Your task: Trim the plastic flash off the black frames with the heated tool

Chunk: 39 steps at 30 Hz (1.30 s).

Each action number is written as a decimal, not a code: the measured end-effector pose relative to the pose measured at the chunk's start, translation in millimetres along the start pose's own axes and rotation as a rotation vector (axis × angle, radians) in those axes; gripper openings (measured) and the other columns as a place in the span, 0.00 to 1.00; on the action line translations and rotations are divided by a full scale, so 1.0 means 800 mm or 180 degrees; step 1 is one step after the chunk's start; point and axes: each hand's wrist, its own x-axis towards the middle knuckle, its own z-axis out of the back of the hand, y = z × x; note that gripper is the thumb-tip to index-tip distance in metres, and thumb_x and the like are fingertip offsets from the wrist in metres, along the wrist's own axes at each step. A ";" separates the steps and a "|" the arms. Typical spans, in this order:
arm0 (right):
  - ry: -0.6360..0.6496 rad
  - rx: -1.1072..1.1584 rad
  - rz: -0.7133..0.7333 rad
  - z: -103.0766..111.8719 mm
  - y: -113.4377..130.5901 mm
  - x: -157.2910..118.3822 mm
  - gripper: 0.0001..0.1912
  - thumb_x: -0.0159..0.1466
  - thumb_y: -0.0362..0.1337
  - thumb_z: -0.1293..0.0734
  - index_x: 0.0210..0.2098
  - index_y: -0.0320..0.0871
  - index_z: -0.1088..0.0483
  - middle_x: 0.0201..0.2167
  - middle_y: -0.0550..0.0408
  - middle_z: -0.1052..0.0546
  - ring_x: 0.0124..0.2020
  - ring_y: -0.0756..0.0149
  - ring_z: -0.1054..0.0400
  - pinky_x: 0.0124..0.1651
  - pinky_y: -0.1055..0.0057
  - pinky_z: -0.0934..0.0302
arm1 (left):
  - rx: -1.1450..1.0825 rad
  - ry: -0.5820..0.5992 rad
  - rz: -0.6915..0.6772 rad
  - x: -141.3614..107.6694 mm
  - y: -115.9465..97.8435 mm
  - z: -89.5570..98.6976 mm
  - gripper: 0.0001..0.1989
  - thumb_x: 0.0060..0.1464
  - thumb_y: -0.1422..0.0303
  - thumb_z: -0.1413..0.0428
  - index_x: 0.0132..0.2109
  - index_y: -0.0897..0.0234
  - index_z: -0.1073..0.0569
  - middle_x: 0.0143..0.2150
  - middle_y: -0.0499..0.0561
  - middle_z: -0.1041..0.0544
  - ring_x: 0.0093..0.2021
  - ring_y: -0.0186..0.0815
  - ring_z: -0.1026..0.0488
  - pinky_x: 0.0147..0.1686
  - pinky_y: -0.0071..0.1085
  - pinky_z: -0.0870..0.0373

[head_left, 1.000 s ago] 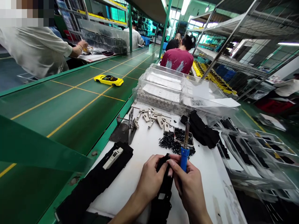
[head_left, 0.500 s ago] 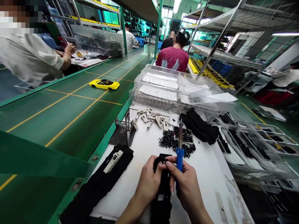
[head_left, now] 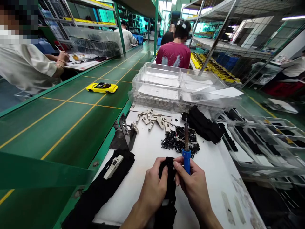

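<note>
A ridged black part (head_left: 169, 173) is clenched by the left hand (head_left: 152, 187), while a blue-handled soldering iron (head_left: 186, 160) is grasped upright by the right hand (head_left: 194, 187).

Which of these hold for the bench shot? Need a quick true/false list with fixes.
1. The right hand holds a soldering iron with a blue handle. True.
2. The iron's tip points down at the bench. False: it points up, away from the bench.
3. The left hand holds a black piece. True.
4. The yellow toy car sits on the white bench. False: it sits on the green conveyor beside the bench.
5. A loose pile of black bits lies on the bench. True.
</note>
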 end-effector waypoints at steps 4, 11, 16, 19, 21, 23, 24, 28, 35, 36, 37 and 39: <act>0.0061 0.0203 -0.0059 0.001 0.003 0.001 0.16 0.61 0.48 0.28 0.38 0.42 0.29 0.29 0.55 0.23 0.19 0.71 0.34 0.26 0.72 0.38 | 0.0086 0.0054 -0.0063 -0.001 -0.009 -0.001 0.11 0.66 0.62 0.53 0.50 0.59 0.32 0.32 0.47 0.23 0.33 0.36 0.27 0.34 0.29 0.34; 0.0334 0.0338 -0.0140 0.001 0.011 0.003 0.16 0.60 0.47 0.27 0.37 0.42 0.30 0.28 0.57 0.24 0.17 0.71 0.35 0.22 0.73 0.41 | 0.0212 0.0123 -0.0013 0.001 -0.011 -0.002 0.12 0.67 0.63 0.54 0.52 0.61 0.32 0.26 0.46 0.24 0.37 0.39 0.24 0.37 0.31 0.34; 0.0174 -0.0095 -0.0073 0.002 0.008 0.004 0.15 0.60 0.48 0.28 0.35 0.42 0.28 0.16 0.65 0.38 0.15 0.75 0.47 0.17 0.76 0.53 | 0.0059 0.0121 -0.0206 0.001 -0.010 0.000 0.12 0.66 0.64 0.53 0.53 0.60 0.31 0.45 0.51 0.21 0.40 0.36 0.25 0.42 0.31 0.32; 0.0007 -0.0500 0.0189 0.001 0.004 0.005 0.14 0.61 0.48 0.29 0.33 0.43 0.28 0.20 0.63 0.38 0.18 0.74 0.48 0.18 0.75 0.53 | 0.0049 0.0090 -0.0272 0.000 -0.009 0.000 0.13 0.66 0.65 0.52 0.54 0.60 0.31 0.46 0.51 0.21 0.40 0.35 0.25 0.42 0.30 0.32; -0.0023 -0.0646 0.0284 0.002 0.005 0.005 0.14 0.62 0.48 0.30 0.33 0.43 0.28 0.23 0.61 0.37 0.19 0.74 0.46 0.20 0.74 0.50 | 0.0032 0.0078 -0.0261 -0.001 -0.008 0.001 0.13 0.66 0.65 0.52 0.54 0.61 0.31 0.45 0.51 0.21 0.40 0.35 0.25 0.41 0.31 0.32; 0.0013 -0.0669 0.0213 0.003 0.006 0.005 0.14 0.63 0.48 0.31 0.33 0.44 0.29 0.25 0.61 0.36 0.20 0.73 0.45 0.21 0.73 0.49 | 0.0010 0.0086 -0.0269 -0.001 -0.008 0.001 0.13 0.66 0.65 0.52 0.54 0.61 0.30 0.45 0.51 0.21 0.39 0.35 0.26 0.41 0.31 0.32; 0.0034 -0.0662 0.0150 0.004 0.008 0.005 0.14 0.63 0.49 0.31 0.33 0.44 0.29 0.25 0.61 0.36 0.19 0.73 0.46 0.21 0.73 0.49 | 0.0002 0.0103 -0.0270 -0.002 -0.008 0.001 0.13 0.66 0.65 0.52 0.54 0.60 0.30 0.45 0.51 0.21 0.39 0.35 0.26 0.41 0.31 0.32; 0.0061 -0.0702 0.0076 0.009 0.010 0.007 0.14 0.63 0.49 0.31 0.33 0.44 0.29 0.25 0.60 0.35 0.20 0.72 0.46 0.22 0.72 0.49 | 0.0022 0.0155 -0.0266 -0.003 -0.008 0.001 0.14 0.66 0.64 0.53 0.54 0.61 0.30 0.43 0.51 0.22 0.38 0.35 0.26 0.39 0.31 0.33; 0.0010 -0.1237 0.0425 0.019 0.011 0.009 0.12 0.62 0.48 0.31 0.33 0.46 0.28 0.33 0.57 0.30 0.33 0.63 0.36 0.36 0.68 0.42 | 0.0178 0.0110 -0.0261 -0.009 -0.002 0.001 0.25 0.67 0.63 0.54 0.68 0.57 0.46 0.25 0.42 0.32 0.23 0.32 0.38 0.24 0.29 0.41; -0.0017 -0.1319 0.0414 0.021 0.013 0.010 0.12 0.61 0.49 0.31 0.34 0.46 0.29 0.33 0.57 0.30 0.33 0.63 0.35 0.37 0.68 0.41 | 0.0139 0.0138 -0.0317 -0.010 -0.002 0.001 0.25 0.66 0.62 0.54 0.68 0.57 0.45 0.27 0.44 0.30 0.24 0.32 0.36 0.26 0.29 0.39; -0.0034 -0.1404 0.0387 0.023 0.015 0.010 0.13 0.60 0.49 0.30 0.34 0.46 0.30 0.34 0.57 0.30 0.33 0.63 0.35 0.37 0.68 0.41 | 0.0094 0.0151 -0.0370 -0.010 -0.002 0.001 0.25 0.66 0.61 0.53 0.67 0.58 0.43 0.30 0.46 0.27 0.26 0.33 0.33 0.28 0.29 0.36; -0.0053 -0.1506 0.0265 0.028 0.020 0.013 0.16 0.57 0.50 0.27 0.33 0.46 0.33 0.32 0.59 0.32 0.31 0.65 0.38 0.34 0.69 0.43 | 0.0057 0.0173 -0.0448 -0.010 -0.002 0.002 0.23 0.66 0.61 0.52 0.65 0.57 0.39 0.35 0.48 0.22 0.29 0.34 0.29 0.32 0.29 0.32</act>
